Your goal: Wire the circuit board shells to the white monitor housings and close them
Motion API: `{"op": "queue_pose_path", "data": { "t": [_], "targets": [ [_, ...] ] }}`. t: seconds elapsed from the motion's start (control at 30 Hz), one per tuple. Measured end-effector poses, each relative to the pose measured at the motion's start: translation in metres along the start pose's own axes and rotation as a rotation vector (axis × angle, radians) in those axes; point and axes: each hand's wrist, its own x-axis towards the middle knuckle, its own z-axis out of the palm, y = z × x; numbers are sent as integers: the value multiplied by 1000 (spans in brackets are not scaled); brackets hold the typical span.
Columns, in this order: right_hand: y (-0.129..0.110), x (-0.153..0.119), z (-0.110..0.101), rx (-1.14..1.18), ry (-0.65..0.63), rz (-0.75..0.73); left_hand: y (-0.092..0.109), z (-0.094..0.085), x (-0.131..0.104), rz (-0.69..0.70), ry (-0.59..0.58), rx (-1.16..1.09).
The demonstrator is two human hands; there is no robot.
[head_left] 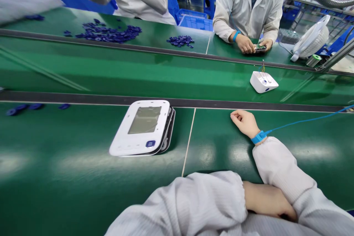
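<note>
Panel stack (pixel 139 127), white: top piece with a grey screen (pixel 145 120) and a blue button (pixel 150 143). Lies flat on my green bench (pixel 83 188), left of the pale seam (pixel 188 142), just beside the dark rail (pixel 199 104). Lower pieces jut out askew on the right; probably two or more, though the dark edges blur together.

Right hand (pixel 246 122), mine: on the bench, right of the seam, fingers loosely curled in towards the thumb, nothing seen in them. Blue wrist strap (pixel 259 137) around the wrist, cord (pixel 306 120) running off to the right.

Left hand (pixel 269 201), mine: tucked against my right forearm, fingertips hidden; I cannot tell whether they are spread or closed.

White case (pixel 262 82), wires up: on the green strip beyond the rail, nearest my right hand, well apart from the stack.

Handling notes, my judgement: resting suits loose fingers and a slack cord, sleeves clear of the stack. The askew pieces could slide; two hands on opposite rims would steady them best, thumbs off the screen. The case calls for a hold on its walls, sparing the thin wires.
</note>
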Motion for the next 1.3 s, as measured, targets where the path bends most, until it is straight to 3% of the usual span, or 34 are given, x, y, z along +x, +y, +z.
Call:
{"op": "queue_pose_path", "data": {
  "t": [0.5, 1.3],
  "targets": [
    [-1, 0, 0, 1, 0, 8, -1, 3, 0, 37, 39, 46],
    [1, 0, 1, -12, 8, -5, 4, -2, -3, 4, -16, 58]
  ]
}}
